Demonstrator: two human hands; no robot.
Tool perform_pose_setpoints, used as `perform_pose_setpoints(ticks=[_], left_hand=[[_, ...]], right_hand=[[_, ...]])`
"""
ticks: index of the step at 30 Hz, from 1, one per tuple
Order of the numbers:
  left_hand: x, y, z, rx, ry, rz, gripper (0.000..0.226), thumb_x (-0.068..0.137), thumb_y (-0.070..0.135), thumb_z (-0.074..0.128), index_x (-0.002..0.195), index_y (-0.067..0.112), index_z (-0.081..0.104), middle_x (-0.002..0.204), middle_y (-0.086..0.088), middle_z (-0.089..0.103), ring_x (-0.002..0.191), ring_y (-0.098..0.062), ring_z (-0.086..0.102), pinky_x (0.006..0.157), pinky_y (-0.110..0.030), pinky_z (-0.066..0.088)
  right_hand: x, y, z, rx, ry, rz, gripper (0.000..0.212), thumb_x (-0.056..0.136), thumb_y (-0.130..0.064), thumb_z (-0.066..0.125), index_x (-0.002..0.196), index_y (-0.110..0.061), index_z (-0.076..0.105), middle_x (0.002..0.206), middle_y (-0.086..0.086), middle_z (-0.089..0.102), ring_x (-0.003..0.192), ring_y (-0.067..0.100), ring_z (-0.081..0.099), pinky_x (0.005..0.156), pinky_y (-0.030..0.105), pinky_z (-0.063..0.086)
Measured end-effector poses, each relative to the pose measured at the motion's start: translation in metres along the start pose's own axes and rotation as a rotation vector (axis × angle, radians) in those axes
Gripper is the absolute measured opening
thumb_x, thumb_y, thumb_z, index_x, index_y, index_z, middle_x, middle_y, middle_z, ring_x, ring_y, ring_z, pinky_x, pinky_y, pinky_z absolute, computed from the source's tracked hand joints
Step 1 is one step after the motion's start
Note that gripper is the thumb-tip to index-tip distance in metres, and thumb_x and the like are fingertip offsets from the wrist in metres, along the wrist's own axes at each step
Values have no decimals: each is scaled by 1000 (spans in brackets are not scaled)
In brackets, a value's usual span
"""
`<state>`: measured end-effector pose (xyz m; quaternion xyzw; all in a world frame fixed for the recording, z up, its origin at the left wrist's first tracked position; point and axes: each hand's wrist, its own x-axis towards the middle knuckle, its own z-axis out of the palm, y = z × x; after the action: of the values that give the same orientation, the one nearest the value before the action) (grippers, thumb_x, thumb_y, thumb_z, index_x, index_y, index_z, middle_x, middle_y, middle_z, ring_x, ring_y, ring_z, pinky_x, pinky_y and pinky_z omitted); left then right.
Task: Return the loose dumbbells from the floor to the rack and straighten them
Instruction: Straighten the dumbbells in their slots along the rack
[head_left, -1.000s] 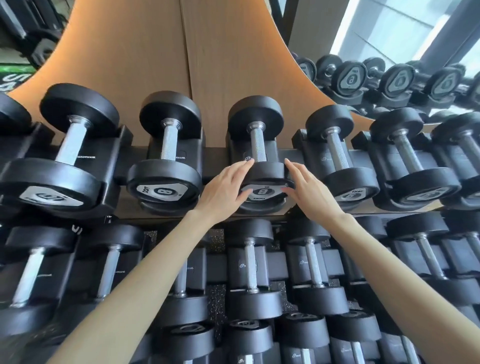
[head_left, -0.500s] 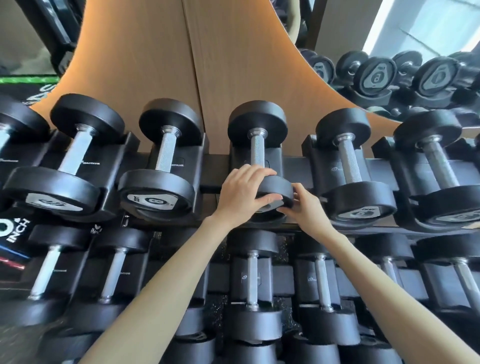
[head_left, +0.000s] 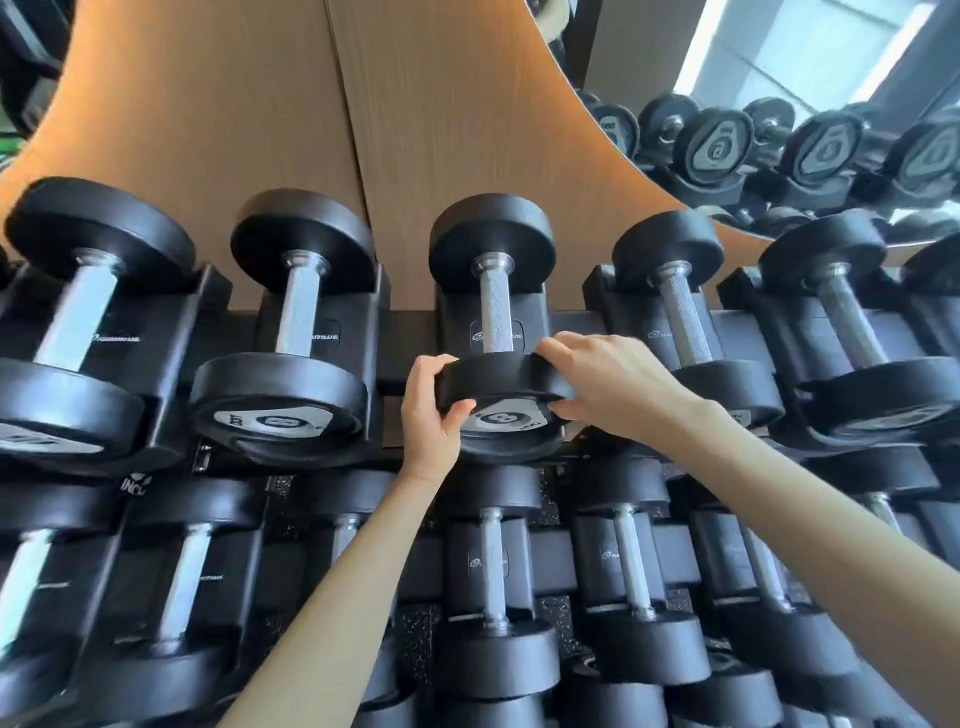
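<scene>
Nearest: two bare forearms reach up and forward from the bottom edge. Below them, lower row of dumbbells (head_left: 493, 571) sits in black cradles, handles pointing away; speckled floor (head_left: 415, 639) shows through the gaps. Next up, top tier of the rack (head_left: 400, 338). Left hand (head_left: 431, 415) grips the near head of the middle dumbbell (head_left: 496, 306) on its left side: fingers curled over the rim, thumb pressed on the end face. Right hand (head_left: 608, 389) grips the same head from the right: fingers wrapped over the top of the rim, thumb tucked under against the face. Between the two thumbs the end plate reads 8. The dumbbell lies in its cradle on the top tier, handle running straight back, far head against the wall. Left neighbour (head_left: 291, 338), also marked 8, sits in the next cradle, angled slightly. Right neighbour (head_left: 685, 322) is just beside the right hand; touching or not, cannot tell. Behind the row, wood panel (head_left: 441, 104). Far right, mirror (head_left: 779, 130) reflects more dumbbells.
</scene>
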<state>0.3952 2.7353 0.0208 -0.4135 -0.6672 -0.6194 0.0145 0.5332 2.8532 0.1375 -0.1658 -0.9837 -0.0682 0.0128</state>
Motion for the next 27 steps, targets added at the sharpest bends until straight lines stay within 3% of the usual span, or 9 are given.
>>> perform_pose_setpoints(ticks=[2,7,11,13,17,20,22,27], left_hand=[[-1,-2,-3,-14,-29,-49,44,82,24,46,109,-10,51,104,-9,50,97,-3,44,93,-6,31],[3,-2,-14,4,-268,-69,55,83,40,48,120,-1,48,115,-2,49,106,-1,43,94,-4,28],[17,13,-21,72,-376,94,48,86,44,53,118,9,52,113,6,51,107,-7,48,92,-12,35],[28,28,-15,128,-399,230,44,86,45,56,114,11,57,111,4,56,106,-11,52,92,-18,39],[36,35,5,288,-307,457,46,81,53,61,105,14,68,101,2,68,95,-15,63,79,-29,51],[33,25,7,264,-177,436,48,79,56,63,97,12,70,91,2,70,85,-14,65,74,-26,51],[31,20,5,245,-119,432,52,81,59,60,94,10,70,88,0,69,81,-16,65,72,-26,51],[26,6,-2,91,-69,319,58,85,62,50,96,7,64,88,-1,64,83,-12,58,77,-17,43]], right_hand=[[1,-2,2,57,39,2,52,83,-33,65,126,-13,44,112,4,55,98,30,56,67,34,38],[-14,3,44,727,220,138,57,74,-25,77,125,-18,52,104,-10,53,87,10,49,77,22,38],[-18,-8,72,1158,279,242,55,76,-29,74,124,-29,46,117,-11,57,108,5,55,91,18,42],[-21,-14,85,1273,324,290,48,77,-36,67,118,-36,42,114,-13,58,105,-4,55,88,14,42],[-22,-21,110,1329,388,380,42,77,-48,54,114,-33,39,103,-13,58,91,-7,55,81,17,42],[-19,-13,108,1217,319,356,42,81,-43,55,112,-21,38,98,-11,55,88,-4,53,77,20,40],[-17,-6,100,1103,243,304,46,81,-52,52,108,-19,37,95,-11,53,84,-1,52,72,19,37],[-11,-5,77,785,235,207,58,79,-54,54,108,-6,43,97,2,52,84,21,48,64,25,26]])
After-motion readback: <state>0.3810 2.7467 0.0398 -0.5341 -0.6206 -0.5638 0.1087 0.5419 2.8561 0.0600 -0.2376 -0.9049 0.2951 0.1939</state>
